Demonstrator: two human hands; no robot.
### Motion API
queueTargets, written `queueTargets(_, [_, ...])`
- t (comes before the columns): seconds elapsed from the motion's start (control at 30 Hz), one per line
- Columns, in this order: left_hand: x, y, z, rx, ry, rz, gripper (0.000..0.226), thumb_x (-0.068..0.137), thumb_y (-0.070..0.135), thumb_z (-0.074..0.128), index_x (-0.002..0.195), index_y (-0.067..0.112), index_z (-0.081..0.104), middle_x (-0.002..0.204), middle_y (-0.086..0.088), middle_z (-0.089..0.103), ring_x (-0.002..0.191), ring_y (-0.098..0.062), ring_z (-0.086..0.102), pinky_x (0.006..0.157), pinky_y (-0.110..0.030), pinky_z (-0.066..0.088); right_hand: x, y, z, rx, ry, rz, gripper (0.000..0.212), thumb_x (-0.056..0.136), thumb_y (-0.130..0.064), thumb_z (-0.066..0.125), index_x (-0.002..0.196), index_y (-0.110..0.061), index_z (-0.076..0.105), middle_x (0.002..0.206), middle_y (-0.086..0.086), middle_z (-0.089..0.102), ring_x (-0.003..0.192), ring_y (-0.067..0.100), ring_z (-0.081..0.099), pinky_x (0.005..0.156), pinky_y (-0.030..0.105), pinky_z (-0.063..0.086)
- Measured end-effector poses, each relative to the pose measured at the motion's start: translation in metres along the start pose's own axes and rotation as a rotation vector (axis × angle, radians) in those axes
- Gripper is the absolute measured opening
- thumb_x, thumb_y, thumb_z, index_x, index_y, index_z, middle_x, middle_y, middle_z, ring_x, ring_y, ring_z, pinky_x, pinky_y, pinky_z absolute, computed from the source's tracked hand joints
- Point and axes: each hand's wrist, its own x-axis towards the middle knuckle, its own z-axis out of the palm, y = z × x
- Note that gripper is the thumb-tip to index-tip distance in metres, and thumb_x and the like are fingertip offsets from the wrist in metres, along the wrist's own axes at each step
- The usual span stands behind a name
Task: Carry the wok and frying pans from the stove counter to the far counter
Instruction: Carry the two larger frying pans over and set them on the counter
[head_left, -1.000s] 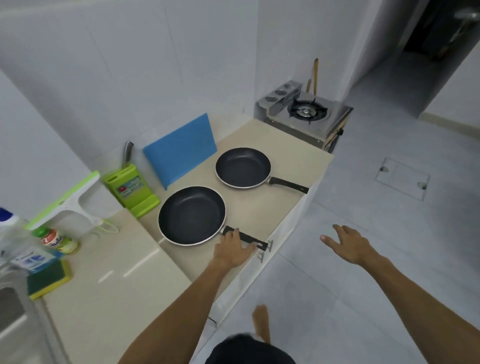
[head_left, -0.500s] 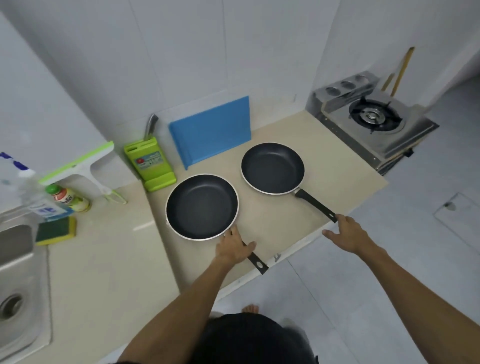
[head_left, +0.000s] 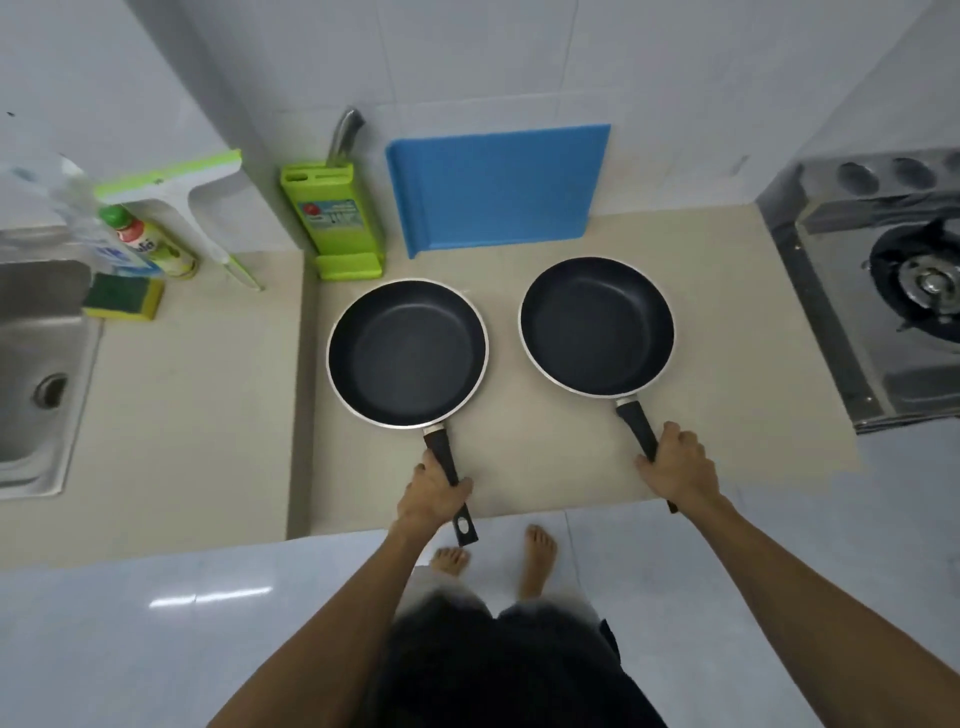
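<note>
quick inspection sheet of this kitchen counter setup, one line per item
surface: beige counter, bare around the pans
job's things: left frying pan and right frying pan, both empty and flat on the counter; no wok seen
clutter: blue cutting board, green knife block, sponge, bottles
grippers: left hand and right hand each closed on a pan handle
cables: nothing seen
surroundings: sink, gas stove, tiled wall

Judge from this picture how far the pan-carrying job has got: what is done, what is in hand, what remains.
Done: nothing delivered that shows. Both pans sit on the counter beside the stove.
In hand: the left hand grips the left pan by its handle, the right hand the right pan.
Left: lifting and carrying both. No wok or far counter is in view.
</note>
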Motion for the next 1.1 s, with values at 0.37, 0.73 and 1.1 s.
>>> queueTargets(0.37, [0.005, -0.006, 0.063, -0.230, 0.146, -0.220, 0.041, 0.094, 0.024, 0.063, 0.124, 0.003, 0.042, 0.098, -0.015, 0.063, 0.097, -0.042, 0.066, 0.075, -0.043, 0.053, 0.054, 0.028, 0.014, 0.096, 0.001, -0.168, 0.030, 0.090, -0.035, 0.063, 0.099, -0.008, 0.054, 0.094, 0.014, 0.061, 0.078, 0.032, 0.061, 0.068, 0.044, 0.054])
queueTargets(0.73, [0.028, -0.009, 0.080, -0.423, 0.405, -0.133, 0.021, 0.096, 0.028, 0.058, 0.101, 0.010, 0.048, 0.076, -0.004, 0.055, 0.066, -0.031, 0.062, 0.058, -0.049, 0.060, 0.068, 0.045, 0.048, 0.264, -0.040, -0.200, 0.035, 0.090, -0.041, 0.067, 0.091, -0.010, 0.050, 0.073, 0.008, 0.059, 0.064, 0.025, 0.060, 0.058, 0.037, 0.050])
queueTargets(1.1, [0.002, -0.004, 0.066, -0.369, 0.445, -0.090, 0.013, 0.096, 0.013, 0.060, 0.105, 0.006, 0.054, 0.080, -0.009, 0.060, 0.061, -0.018, 0.059, 0.050, -0.021, 0.045, 0.060, 0.044, 0.026, 0.343, -0.030, -0.228, 0.023, 0.087, -0.015, 0.063, 0.070, -0.007, 0.049, 0.066, 0.015, 0.059, 0.052, 0.025, 0.055, 0.046, 0.027, 0.040])
